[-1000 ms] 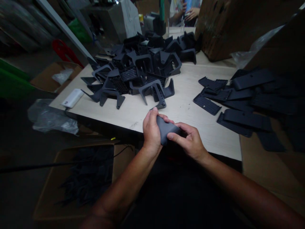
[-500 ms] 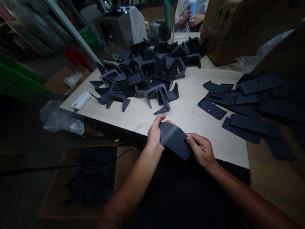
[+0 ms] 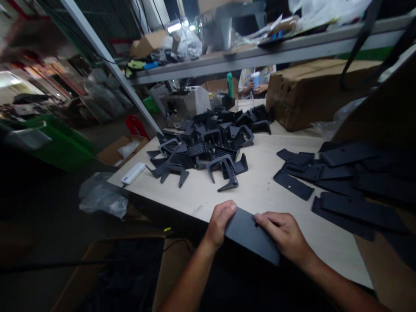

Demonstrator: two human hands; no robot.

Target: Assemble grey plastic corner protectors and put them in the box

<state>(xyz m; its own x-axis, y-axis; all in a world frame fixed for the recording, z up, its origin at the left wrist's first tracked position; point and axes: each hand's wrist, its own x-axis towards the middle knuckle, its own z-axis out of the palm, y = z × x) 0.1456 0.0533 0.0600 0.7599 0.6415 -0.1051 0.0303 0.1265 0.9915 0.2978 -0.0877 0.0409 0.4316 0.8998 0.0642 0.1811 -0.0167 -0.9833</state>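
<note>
The left hand (image 3: 221,223) and right hand (image 3: 282,234) hold a flat black plastic piece (image 3: 250,234) tight. Its back hides the left hand's fingers, and its low edge is hard to see in the dark.

A pale wooden workbench (image 3: 260,208) runs away from the near side, with a battered cardboard carton (image 3: 312,95) at its far right. Overhead, a long metal shelf (image 3: 260,58) on a white upright post (image 3: 107,65) carries boxes and plastic bags. Green crates (image 3: 61,147) sit left on the dim floor (image 3: 110,130), with brighter light far left
</note>
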